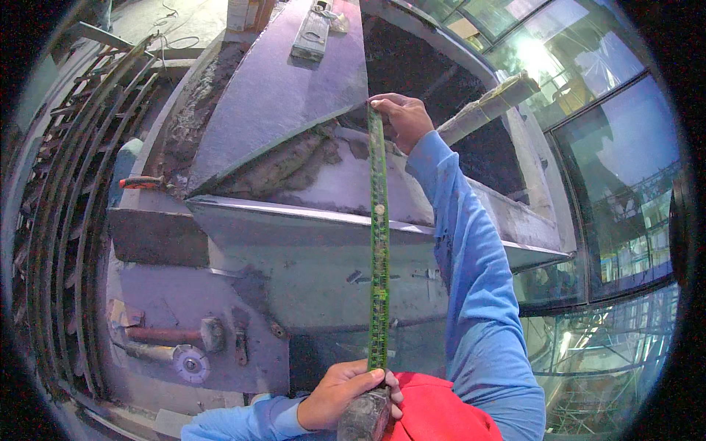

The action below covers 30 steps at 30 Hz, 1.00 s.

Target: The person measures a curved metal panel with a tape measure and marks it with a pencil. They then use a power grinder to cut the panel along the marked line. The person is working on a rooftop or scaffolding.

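Observation:
A yellow-green tape measure blade runs straight up the middle of the view, pulled out of its dark case. My left hand is closed around the case, its thumb by the blade's mouth. At the far end, my right hand pinches the blade's tip beside the near right corner of a grey stone slab. Beneath that slab's slanting edge, rough mortar shows. The blade passes over the pale front ledge.
A long grey tool lies on the slab. At lower left are a mallet and an angle grinder; an orange-handled tool rests above. Metal bars line the left side. A wrapped beam and glass panels stand right.

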Available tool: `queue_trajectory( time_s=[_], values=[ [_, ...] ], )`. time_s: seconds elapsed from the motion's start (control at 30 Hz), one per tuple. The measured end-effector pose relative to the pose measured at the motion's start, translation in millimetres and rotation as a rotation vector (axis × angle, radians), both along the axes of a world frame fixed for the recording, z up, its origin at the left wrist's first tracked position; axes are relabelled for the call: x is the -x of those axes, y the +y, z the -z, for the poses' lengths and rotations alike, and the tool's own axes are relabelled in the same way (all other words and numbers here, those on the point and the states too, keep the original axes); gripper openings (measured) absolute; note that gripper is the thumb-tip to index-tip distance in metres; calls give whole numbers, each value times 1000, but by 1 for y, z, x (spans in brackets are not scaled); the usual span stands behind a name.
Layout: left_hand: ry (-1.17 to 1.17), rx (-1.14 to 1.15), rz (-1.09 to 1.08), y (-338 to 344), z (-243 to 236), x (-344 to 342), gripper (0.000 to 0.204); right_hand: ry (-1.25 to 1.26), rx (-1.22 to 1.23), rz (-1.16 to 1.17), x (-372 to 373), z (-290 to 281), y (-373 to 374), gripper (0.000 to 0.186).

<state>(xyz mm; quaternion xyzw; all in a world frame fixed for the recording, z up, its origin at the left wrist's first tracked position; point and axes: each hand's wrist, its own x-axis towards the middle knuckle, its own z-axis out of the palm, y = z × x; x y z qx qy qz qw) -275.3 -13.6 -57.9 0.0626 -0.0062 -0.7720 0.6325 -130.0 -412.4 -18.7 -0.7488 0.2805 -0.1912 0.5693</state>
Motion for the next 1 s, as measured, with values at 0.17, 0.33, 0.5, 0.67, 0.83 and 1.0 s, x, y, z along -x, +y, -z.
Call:
queue_trajectory(
  time_s=[0.17, 0.33, 0.5, 0.67, 0.83, 1.0],
  values=[
    [13, 0, 2, -1, 1, 1, 26, -16, 94, -1, -5, 10, -11, 17],
    [10, 10, 23, -2, 4, 0, 26, 8, 168, 9, -5, 11, -14, 16],
    [8, -6, 30, -3, 2, -2, 26, -31, 25, 21, -3, 4, -1, 15],
    [8, -12, 38, -2, 0, -4, 26, -46, 91, 3, -3, -1, 7, 15],
    [-9, -35, 55, -2, 1, -5, 25, -37, 37, -19, 0, 2, 5, 19],
    [-25, -33, 44, -3, 2, -2, 26, -9, 273, 25, -4, 7, -3, 21]
  ],
)
